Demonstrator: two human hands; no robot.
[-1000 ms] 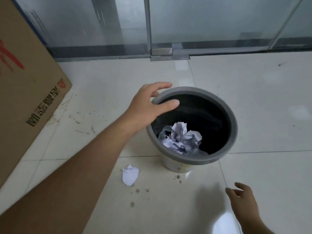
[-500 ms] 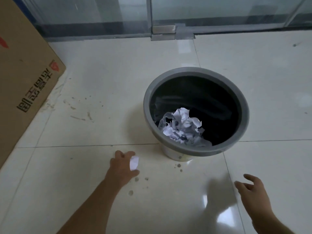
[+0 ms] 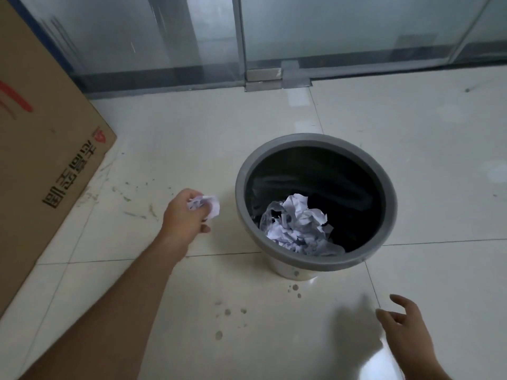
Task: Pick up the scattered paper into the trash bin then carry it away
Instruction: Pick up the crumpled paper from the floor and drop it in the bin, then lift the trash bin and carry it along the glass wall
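Left hand (image 3: 186,212) grips a crumpled paper scrap (image 3: 207,204), raised just beside the grey trash bin (image 3: 315,266), which already contains crumpled paper (image 3: 299,223). Right hand (image 3: 406,330) hovers empty, fingers spread, near the bin.

Floor (image 3: 411,127): pale glossy tiles, scuffed and spotted. Rear: frosted glass partition (image 3: 343,26) with metal floor fitting (image 3: 264,78). Left: large cardboard box (image 3: 41,160), printed lettering.
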